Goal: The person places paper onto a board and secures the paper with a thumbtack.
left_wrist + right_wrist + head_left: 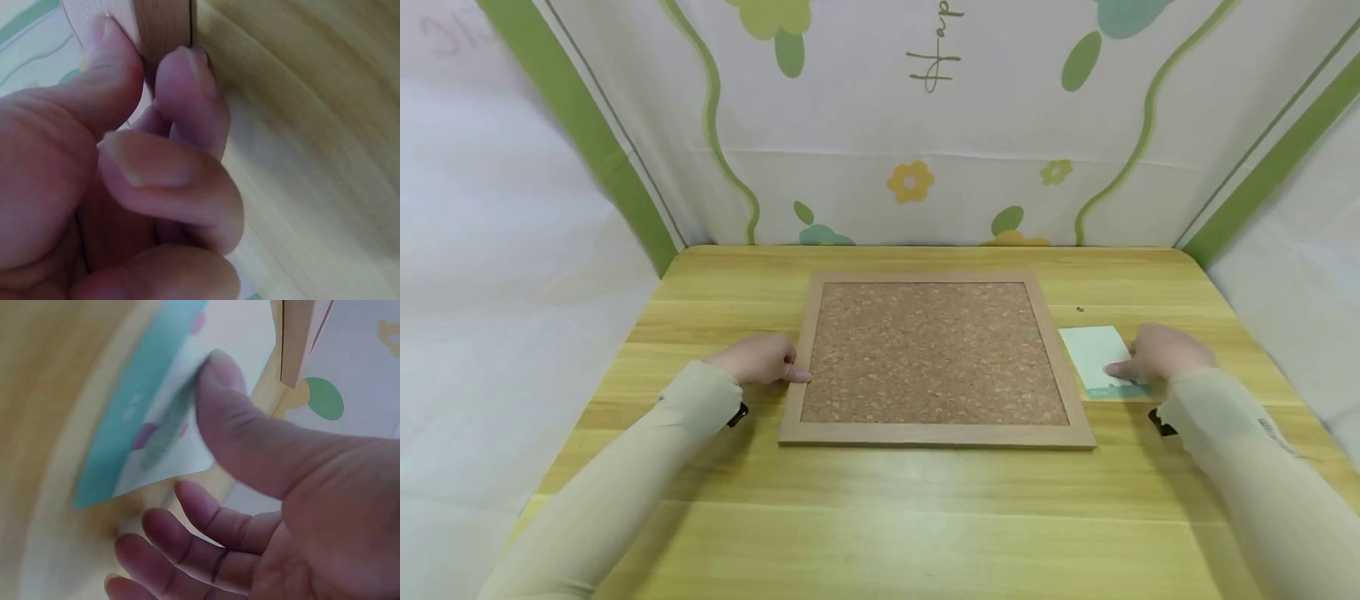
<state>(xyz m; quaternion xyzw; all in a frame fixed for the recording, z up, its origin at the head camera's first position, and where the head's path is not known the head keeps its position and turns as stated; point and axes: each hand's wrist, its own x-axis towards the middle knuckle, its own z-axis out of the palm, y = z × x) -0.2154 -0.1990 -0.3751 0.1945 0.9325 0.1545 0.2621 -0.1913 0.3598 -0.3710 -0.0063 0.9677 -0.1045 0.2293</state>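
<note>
A cork board (pixel 928 354) with a light wooden frame lies flat on the table. My left hand (pixel 760 360) holds the frame's left side. In the left wrist view, the thumb lies on the face of the wooden frame (pixel 164 25) and the index finger curls against its edge. To the right of the board is a pale card (pixel 1093 354) with a teal band along its near edge. My right hand (pixel 1168 357) presses its thumb on the card. In the right wrist view, pink and purple spots show on the card (pixel 206 425), and the other fingers stay loosely bent beside its edge.
A small brown speck (pixel 1080 309) lies on the wooden table (pixel 880 517) behind the card. White cloth with green bands and printed flowers (pixel 911 182) stands behind the table, and white cloth (pixel 512 333) hangs along the sides.
</note>
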